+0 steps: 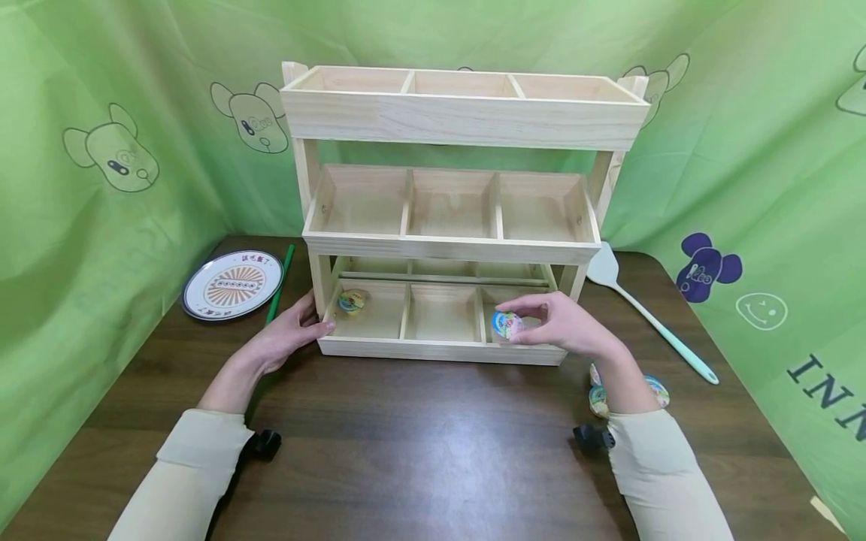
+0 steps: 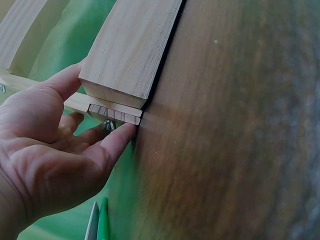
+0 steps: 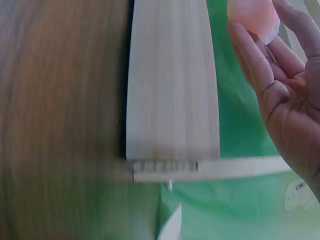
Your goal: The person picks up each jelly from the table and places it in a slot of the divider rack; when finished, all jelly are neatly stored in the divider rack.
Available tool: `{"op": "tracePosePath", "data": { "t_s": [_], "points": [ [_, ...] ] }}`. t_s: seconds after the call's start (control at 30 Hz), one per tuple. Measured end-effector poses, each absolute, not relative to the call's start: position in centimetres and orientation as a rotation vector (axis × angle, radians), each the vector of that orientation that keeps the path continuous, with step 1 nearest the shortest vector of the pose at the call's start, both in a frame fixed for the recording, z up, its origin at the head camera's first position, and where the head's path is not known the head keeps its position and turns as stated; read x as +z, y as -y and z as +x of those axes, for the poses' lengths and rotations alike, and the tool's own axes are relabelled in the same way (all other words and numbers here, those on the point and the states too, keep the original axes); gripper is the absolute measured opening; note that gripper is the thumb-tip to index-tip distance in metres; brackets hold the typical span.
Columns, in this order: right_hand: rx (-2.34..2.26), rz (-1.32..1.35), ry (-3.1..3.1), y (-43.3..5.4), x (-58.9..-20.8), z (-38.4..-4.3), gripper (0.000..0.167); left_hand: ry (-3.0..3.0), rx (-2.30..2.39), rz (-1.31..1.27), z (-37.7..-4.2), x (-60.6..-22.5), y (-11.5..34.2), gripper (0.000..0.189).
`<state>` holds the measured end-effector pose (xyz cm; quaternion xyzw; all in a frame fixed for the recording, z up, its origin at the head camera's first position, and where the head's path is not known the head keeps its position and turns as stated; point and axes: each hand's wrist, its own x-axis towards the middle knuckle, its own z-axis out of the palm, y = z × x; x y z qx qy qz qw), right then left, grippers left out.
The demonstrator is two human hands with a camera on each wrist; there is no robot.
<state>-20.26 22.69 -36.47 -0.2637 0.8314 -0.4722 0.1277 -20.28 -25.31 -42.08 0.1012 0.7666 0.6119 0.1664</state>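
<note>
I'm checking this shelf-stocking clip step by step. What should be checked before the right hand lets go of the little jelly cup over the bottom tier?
1. Grip on the jelly cup: the right hand pinches it between fingers and thumb. Ok.
2. Position: the cup sits over the bottom right compartment of the wooden rack. Ok.
3. Room in that compartment: the hand hides most of its floor. Cannot tell.
4. Rack steadied: the left hand holds the lower left corner. Ok.
5. Earlier cup: it lies in the bottom left compartment, away from the drop spot. Ok.
6. Spare cups on the table: partly behind the right forearm; count unclear. Cannot tell.
</note>
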Motion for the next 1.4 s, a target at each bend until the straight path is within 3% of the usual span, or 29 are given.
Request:
{"op": "tracePosePath", "data": {
  "t_s": [1.4],
  "points": [
    [-1.465,-0.704,-2.295,-13.1,-38.0,-22.6,0.05,-2.208,1.717,0.272,-20.4,-42.2,25.3,0.093]
  ]
}}
